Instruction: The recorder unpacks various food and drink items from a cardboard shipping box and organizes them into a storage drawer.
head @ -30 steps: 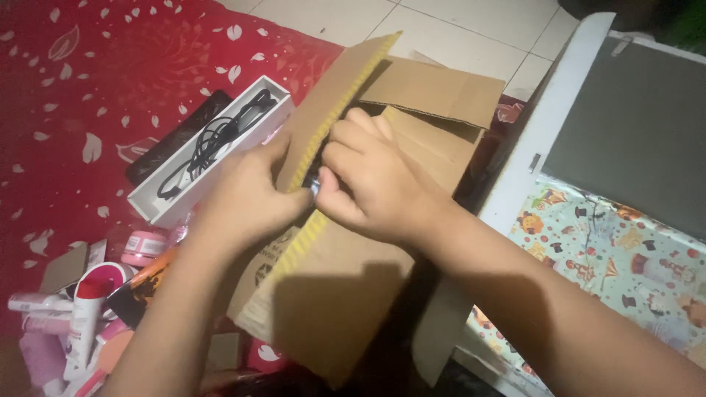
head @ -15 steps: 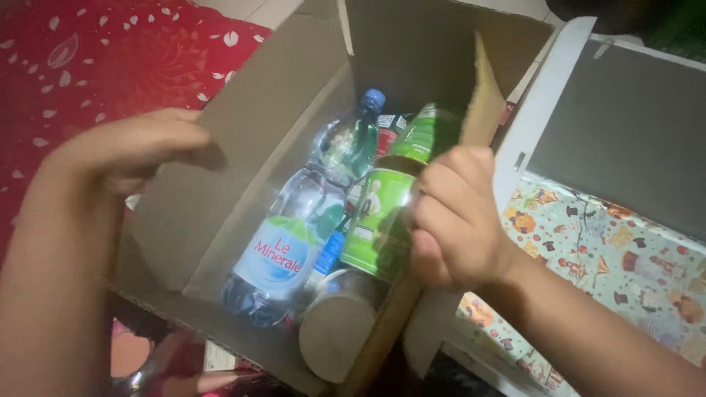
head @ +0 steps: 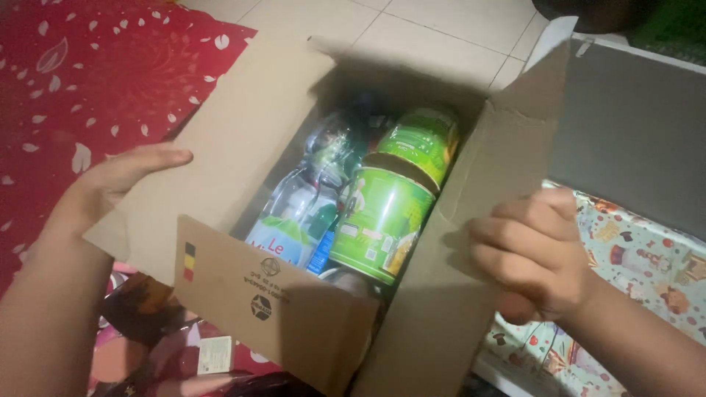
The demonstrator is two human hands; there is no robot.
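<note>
A brown cardboard box (head: 279,309) stands open in front of me. My left hand (head: 121,180) holds its left flap (head: 228,140) pushed outward, fingers over the flap's edge. My right hand (head: 533,254) grips the right flap (head: 485,191) and holds it spread to the right. Inside lie a clear plastic water bottle (head: 294,209) on the left and two green cans (head: 382,213) on the right, one behind the other. The near flap with small printed marks hides the lower ends of the bottle and the front can.
A red cloth with white leaf shapes (head: 88,81) covers the floor on the left. Small pink and dark items (head: 154,345) lie at the lower left beside the box. A patterned sheet (head: 647,272) and a grey panel (head: 632,132) are on the right. Pale floor tiles (head: 434,29) lie behind.
One second ago both hands pressed together on the closed flaps. The flaps have since been pulled apart, the box is open, and my hands have moved out to either side.
</note>
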